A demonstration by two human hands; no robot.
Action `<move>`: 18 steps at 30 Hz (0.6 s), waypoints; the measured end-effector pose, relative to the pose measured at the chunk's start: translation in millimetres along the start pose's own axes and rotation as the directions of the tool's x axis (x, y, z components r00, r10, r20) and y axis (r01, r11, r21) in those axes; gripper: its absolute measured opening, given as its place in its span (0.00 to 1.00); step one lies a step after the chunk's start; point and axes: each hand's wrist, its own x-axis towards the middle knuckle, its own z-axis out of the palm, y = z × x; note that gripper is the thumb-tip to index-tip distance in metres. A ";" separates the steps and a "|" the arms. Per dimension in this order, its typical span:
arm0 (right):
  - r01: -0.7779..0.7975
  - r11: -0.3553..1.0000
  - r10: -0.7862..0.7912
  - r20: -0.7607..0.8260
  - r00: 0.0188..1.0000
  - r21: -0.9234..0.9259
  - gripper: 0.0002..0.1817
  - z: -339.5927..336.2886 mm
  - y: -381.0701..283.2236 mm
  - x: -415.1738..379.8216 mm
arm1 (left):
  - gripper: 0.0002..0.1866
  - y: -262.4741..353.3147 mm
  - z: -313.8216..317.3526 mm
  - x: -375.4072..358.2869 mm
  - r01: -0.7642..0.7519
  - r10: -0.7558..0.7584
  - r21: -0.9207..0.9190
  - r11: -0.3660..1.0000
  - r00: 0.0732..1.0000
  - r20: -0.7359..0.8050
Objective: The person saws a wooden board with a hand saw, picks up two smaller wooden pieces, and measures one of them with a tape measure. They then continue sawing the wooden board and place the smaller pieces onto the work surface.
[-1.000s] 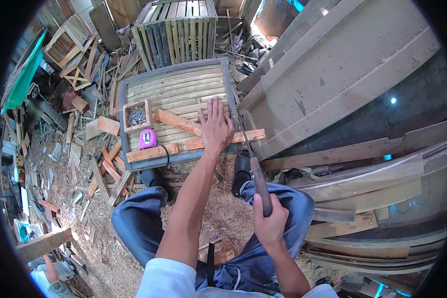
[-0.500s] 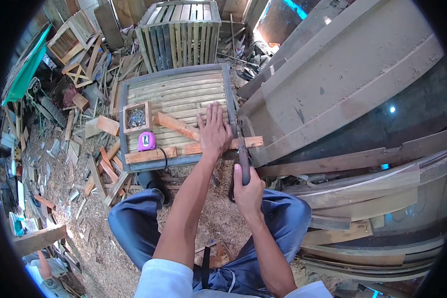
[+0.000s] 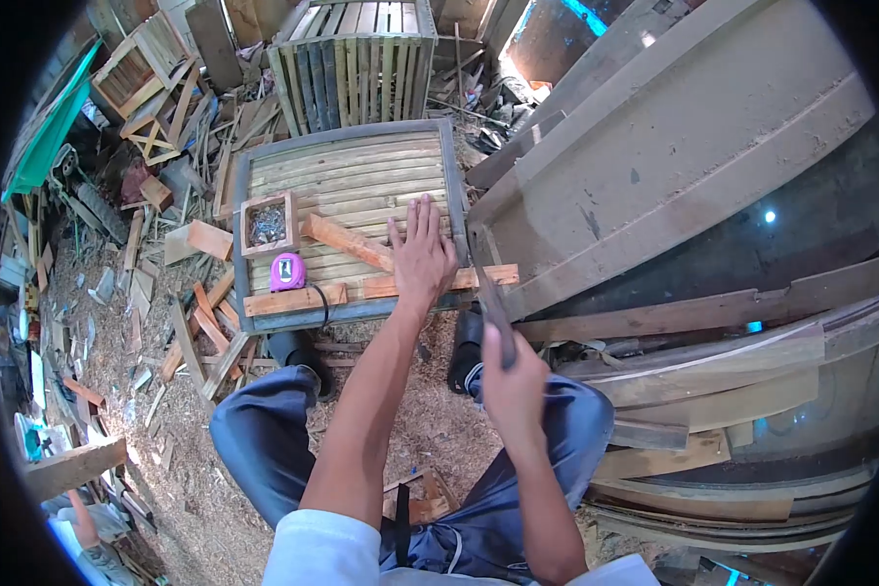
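My left hand [image 3: 424, 256] lies flat with fingers stretched out on a slatted wooden tabletop [image 3: 361, 186], its palm pressing down a reddish-brown wood strip [image 3: 376, 287]. The strip's right end juts past the table's edge. My right hand [image 3: 514, 381] is wrapped round the dark handle of a long-bladed hand tool [image 3: 491, 303], motion-blurred beside the table's right edge. The blade overlaps the strip in this view. Left of my left hand lie a wood offcut [image 3: 347, 242], a pink tape measure [image 3: 287, 272], and a square wooden box [image 3: 245, 235] of small metal pieces.
A slatted crate [image 3: 356, 83] stands behind the table. To the right, a large grey panel [image 3: 645, 166] leans above stacked boards [image 3: 713, 391]. Wood scraps [image 3: 205, 332] and sawdust litter the floor at left. Another person's arm [image 3: 83, 523] shows at lower left.
My right hand has swung the bladed tool slightly down and to the right, its handle tilting. My left hand stays in place on the strip.
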 end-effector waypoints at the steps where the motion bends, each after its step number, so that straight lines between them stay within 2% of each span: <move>1: -0.006 0.999 0.006 0.006 1.000 -0.042 0.21 22.5 19.3 17.5 | 0.30 1.1 -1.0 0.4 -0.003 0.003 0.000 1.000 1.000 -0.002; 5: 0.029 0.999 -0.030 -0.029 0.999 -0.033 0.22 45.3 28.5 25.6 | 0.31 2.0 0.5 6.8 0.021 -0.021 -0.011 1.000 1.000 0.020; 8: -0.002 0.999 0.000 -0.044 0.999 -0.047 0.21 23.5 20.0 20.8 | 0.31 2.8 -2.3 6.6 0.027 -0.027 0.005 1.000 0.999 0.032; 12: -0.042 0.995 0.048 0.069 0.996 -0.092 0.20 -35.0 -39.5 -17.2 | 0.31 3.6 2.2 7.0 0.036 -0.036 -0.001 0.999 0.999 0.020; 14: -0.115 0.987 0.128 0.110 0.986 -0.113 0.20 -68.7 -69.1 -38.0 | 0.31 3.3 2.0 6.6 0.030 -0.030 -0.001 1.000 0.999 0.017; 15: -0.150 0.982 0.165 0.135 0.977 -0.118 0.19 -75.8 -74.9 -41.9 | 0.31 4.0 -2.2 6.3 0.040 -0.040 0.002 0.999 0.998 0.048; 18: -0.126 0.991 0.129 0.110 0.986 -0.034 0.20 -64.7 -70.4 -37.8 | 0.31 0.6 -2.4 4.9 0.029 -0.027 -0.028 0.999 0.998 0.049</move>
